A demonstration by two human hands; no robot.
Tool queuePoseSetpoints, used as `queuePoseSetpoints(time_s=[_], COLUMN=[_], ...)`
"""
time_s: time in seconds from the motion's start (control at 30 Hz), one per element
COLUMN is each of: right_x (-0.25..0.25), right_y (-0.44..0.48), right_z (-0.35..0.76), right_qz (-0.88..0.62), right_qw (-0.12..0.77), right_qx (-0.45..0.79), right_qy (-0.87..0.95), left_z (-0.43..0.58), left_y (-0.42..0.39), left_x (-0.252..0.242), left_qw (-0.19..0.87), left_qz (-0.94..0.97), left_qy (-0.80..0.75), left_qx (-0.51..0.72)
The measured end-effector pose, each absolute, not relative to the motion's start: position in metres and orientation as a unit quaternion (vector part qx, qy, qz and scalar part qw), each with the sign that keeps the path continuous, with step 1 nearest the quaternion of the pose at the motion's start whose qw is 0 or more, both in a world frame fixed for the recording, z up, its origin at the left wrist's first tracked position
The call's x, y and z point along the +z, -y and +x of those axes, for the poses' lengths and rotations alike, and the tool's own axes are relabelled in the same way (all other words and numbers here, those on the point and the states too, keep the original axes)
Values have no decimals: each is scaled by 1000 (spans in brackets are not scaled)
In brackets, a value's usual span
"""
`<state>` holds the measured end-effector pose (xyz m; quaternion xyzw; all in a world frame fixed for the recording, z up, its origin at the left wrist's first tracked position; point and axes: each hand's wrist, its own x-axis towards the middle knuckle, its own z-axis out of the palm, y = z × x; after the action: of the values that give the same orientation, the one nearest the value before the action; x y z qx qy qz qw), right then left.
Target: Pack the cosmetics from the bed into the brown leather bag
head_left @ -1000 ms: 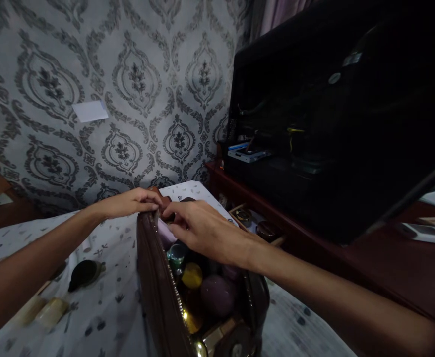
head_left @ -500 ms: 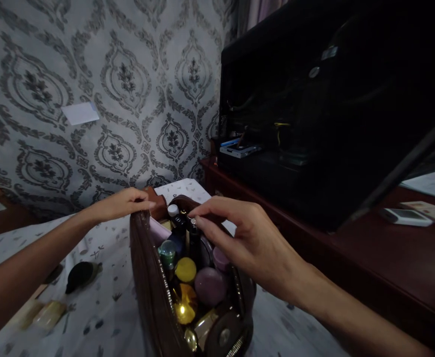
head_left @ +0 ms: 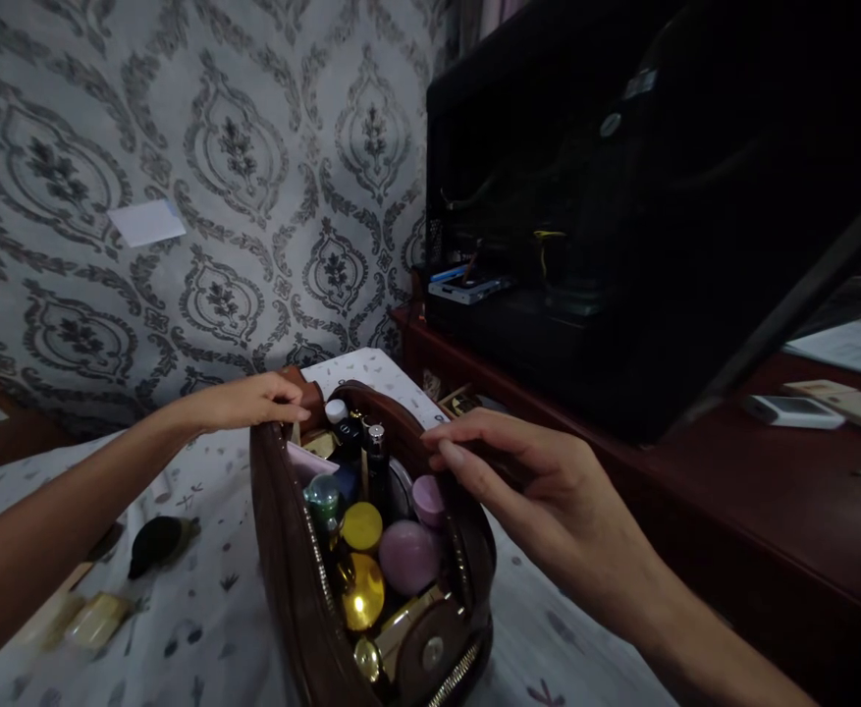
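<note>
A brown zippered bag [head_left: 279, 550] stands open on a patterned white cloth, packed with small bottles and jars. Inside are a yellow lid [head_left: 361, 527], a pink round lid [head_left: 409, 557], a gold round cap [head_left: 362, 591] and a black tube with a silver top [head_left: 377, 462]. My left hand [head_left: 260, 401] pinches the bag's far left edge. At the bag's right edge is my right hand [head_left: 540, 471], its thumb and index finger closed together on the rim.
Left of the bag, a dark green object [head_left: 156, 545] and a pale yellow item [head_left: 98, 619] lie on the cloth [head_left: 216, 648]. To the right stands a dark red desk [head_left: 754, 501] with a large black screen-like object [head_left: 584, 196] and a white device [head_left: 794, 411].
My right hand has moved right, from the black tube to the bag's right edge. The tube now shows in full among the other items. My left hand keeps its place on the bag.
</note>
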<state>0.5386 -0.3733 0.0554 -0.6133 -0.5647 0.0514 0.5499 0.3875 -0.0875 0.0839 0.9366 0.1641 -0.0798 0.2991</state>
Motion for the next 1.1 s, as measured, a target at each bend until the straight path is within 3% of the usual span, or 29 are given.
queuePoseSetpoints(time_s=[0.43, 0.7, 1.1], right_x=[49, 48, 43], right_y=[390, 389, 393], right_z=[529, 525, 526], right_qz=[-622, -615, -624], right_qw=[547, 545, 551], right_qx=[15, -1, -4], right_qy=[560, 570, 554], left_z=[364, 366, 386], left_y=[120, 145, 142], left_x=[99, 122, 133], left_qw=[234, 203, 212], left_qz=[959, 974, 965], left_qy=[-154, -24, 32], left_qx=[51, -98, -152])
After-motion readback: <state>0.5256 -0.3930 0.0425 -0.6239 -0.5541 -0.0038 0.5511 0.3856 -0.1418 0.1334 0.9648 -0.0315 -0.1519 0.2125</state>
